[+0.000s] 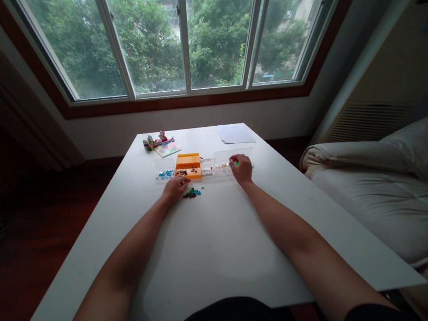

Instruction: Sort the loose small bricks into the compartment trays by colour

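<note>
My left hand [176, 188] rests low over the table, its fingers drawn together in front of the open orange box [188, 160]. Whatever they pinch is too small to make out. Beside those fingertips lies a small pile of green, blue and dark red pieces [191, 193]. My right hand [242, 167] is bent over the open clear box [220, 163] on the right, fingers closed near some green bits; anything between them is hidden. Dark brown pieces sit in the orange box. Blue pieces [165, 173] fill part of another clear box to the left.
Small colourful figures [150, 143] and a printed card [168, 149] lie at the table's far left. White paper sheets [235, 133] are at the far right. A beige sofa [396, 192] stands along the right side of the white table [228, 255]; windows are beyond.
</note>
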Demonstrator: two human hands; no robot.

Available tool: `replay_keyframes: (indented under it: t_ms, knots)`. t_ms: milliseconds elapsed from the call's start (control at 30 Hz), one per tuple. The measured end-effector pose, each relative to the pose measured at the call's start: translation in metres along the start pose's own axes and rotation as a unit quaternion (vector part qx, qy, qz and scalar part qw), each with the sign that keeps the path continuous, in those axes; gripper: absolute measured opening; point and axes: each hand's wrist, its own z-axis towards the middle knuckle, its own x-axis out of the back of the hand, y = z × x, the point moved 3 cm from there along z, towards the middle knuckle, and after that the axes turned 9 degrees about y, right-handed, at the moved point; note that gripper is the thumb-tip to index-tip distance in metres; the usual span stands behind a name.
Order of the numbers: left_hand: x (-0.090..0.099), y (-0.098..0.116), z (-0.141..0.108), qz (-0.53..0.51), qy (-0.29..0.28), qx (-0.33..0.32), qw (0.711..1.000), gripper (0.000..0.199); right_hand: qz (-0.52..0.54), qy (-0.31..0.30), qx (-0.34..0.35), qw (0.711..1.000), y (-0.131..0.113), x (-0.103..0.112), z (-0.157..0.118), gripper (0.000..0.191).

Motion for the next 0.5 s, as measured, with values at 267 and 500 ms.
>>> replay_keyframes:
  t_ms: [267,500]
  knots:
    - [0.002,0.0,-0.001,0.001,0.001,-0.009,1.0,0.017,-0.044,0.068,-0.146,0.986,0.041,0.009,0.008,0.024]
    - [0.001,0.006,-0.001,-0.016,-0.018,-0.03,0.999,0.018,-0.016,0.053,-0.1,0.993,0.025,0.001,0.004,0.021]
